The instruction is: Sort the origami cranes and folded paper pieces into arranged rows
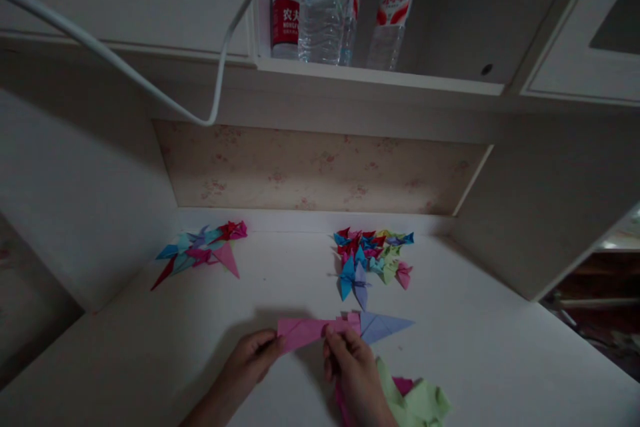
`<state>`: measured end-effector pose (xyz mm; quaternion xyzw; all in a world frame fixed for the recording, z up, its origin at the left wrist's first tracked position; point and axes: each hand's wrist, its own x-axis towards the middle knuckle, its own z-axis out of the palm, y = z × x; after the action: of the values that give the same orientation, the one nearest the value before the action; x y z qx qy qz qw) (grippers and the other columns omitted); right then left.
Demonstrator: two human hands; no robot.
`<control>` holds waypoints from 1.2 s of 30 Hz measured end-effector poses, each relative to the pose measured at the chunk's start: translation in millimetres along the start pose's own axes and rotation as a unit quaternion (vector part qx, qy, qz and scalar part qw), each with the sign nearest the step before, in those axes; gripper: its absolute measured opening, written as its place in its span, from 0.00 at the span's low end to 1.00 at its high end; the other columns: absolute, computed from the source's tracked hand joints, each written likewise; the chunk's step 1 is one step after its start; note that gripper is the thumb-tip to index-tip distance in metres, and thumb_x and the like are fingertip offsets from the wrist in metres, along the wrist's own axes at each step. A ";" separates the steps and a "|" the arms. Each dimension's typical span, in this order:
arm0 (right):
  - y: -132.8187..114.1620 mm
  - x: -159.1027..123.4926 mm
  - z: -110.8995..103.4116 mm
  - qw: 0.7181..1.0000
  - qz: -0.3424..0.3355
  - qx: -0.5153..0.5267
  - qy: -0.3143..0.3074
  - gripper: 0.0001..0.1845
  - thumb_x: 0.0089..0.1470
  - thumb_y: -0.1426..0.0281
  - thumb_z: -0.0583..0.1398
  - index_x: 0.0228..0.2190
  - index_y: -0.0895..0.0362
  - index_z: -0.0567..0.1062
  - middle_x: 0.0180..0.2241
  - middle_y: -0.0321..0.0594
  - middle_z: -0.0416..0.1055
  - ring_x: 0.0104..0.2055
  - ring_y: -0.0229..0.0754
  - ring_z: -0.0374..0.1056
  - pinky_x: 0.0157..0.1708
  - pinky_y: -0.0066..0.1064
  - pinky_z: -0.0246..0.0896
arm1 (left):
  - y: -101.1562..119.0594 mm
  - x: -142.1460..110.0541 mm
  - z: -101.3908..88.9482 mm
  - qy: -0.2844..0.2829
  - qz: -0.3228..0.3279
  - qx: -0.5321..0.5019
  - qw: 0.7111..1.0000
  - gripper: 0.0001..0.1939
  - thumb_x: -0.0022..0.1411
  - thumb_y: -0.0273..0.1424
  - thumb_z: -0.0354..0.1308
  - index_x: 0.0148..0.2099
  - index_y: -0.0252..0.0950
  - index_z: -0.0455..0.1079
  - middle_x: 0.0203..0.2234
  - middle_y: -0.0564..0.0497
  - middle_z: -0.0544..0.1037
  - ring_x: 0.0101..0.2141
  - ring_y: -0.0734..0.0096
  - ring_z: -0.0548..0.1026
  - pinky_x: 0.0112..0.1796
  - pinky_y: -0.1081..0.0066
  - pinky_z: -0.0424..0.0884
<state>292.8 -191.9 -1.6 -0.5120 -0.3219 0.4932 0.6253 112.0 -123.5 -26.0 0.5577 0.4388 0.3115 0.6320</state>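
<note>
Both my hands hold a strip of folded pink paper (303, 332) just above the white table. My left hand (256, 355) pinches its left end between thumb and fingers. Farther right along the strip, my right hand (353, 363) grips it with thumb and fingertips. Beyond the right hand lies a pointed lavender folded paper (385, 325), with pink paper at its left end. Light green paper (423, 403) lies to the right of my right wrist, with a bit of magenta paper (403, 385) showing behind it. My right hand partly hides more magenta paper below it.
Several colourful folded-paper cranes (367, 257) sit toward the back right. Another group of folded-paper pieces (203, 252) is at the back left. Overhead, a shelf (380, 75) carries plastic bottles (324, 13), and a white cable-like arm (150, 87) hangs in front of the cabinets.
</note>
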 end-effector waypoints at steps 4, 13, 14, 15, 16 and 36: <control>-58.2 -9.6 -17.1 0.991 -0.101 -0.076 0.052 0.19 0.49 0.53 0.62 0.25 0.58 0.73 0.19 0.33 0.66 0.21 0.35 0.61 0.21 0.25 0.56 | -0.9 2.4 -1.6 0.029 -0.009 -0.067 0.997 0.27 0.52 0.56 0.54 0.34 0.34 0.68 0.17 0.62 0.54 0.16 0.83 0.45 0.18 0.77 0.41; -96.1 26.1 -130.4 0.983 -0.068 -0.088 0.144 0.30 0.45 0.57 0.67 0.47 0.54 0.67 0.32 0.40 0.75 0.35 0.43 0.71 0.32 0.31 0.67 | 3.7 2.8 3.7 0.053 -0.036 -0.036 0.997 0.31 0.44 0.55 0.61 0.41 0.35 0.69 0.16 0.63 0.54 0.16 0.84 0.47 0.18 0.78 0.42; -88.6 28.2 -140.8 0.983 -0.052 -0.084 0.153 0.34 0.43 0.58 0.68 0.50 0.54 0.64 0.32 0.39 0.75 0.34 0.43 0.71 0.32 0.32 0.68 | 2.6 4.1 3.7 0.051 -0.033 -0.034 0.998 0.31 0.45 0.55 0.61 0.42 0.35 0.69 0.15 0.63 0.53 0.16 0.84 0.47 0.18 0.78 0.42; -80.8 29.5 -149.8 0.983 -0.039 -0.080 0.160 0.37 0.42 0.58 0.69 0.51 0.53 0.62 0.31 0.38 0.75 0.33 0.43 0.72 0.33 0.32 0.68 | 1.4 5.4 3.6 0.048 -0.030 -0.032 0.998 0.30 0.45 0.55 0.60 0.42 0.36 0.69 0.15 0.64 0.52 0.15 0.84 0.47 0.17 0.78 0.42; -73.1 30.3 -157.3 0.983 -0.030 -0.077 0.164 0.39 0.41 0.58 0.69 0.52 0.53 0.60 0.30 0.37 0.75 0.32 0.43 0.72 0.33 0.33 0.68 | 0.3 6.7 3.4 0.047 -0.027 -0.032 0.998 0.30 0.45 0.55 0.60 0.42 0.36 0.69 0.14 0.64 0.52 0.14 0.84 0.46 0.16 0.78 0.41; -25.1 67.9 -213.1 0.829 -0.095 -0.521 0.180 0.22 0.43 0.51 0.59 0.33 0.56 0.74 0.33 0.43 0.75 0.28 0.45 0.69 0.30 0.34 0.62 | -17.1 11.9 -1.9 0.023 -0.009 -0.009 1.000 0.26 0.52 0.52 0.56 0.44 0.37 0.66 0.16 0.64 0.53 0.15 0.83 0.48 0.16 0.77 0.42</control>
<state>514.3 -196.1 -41.8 -0.8083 -0.4603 0.0893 0.3561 113.6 -115.3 -45.2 0.5406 0.4553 0.3229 0.6295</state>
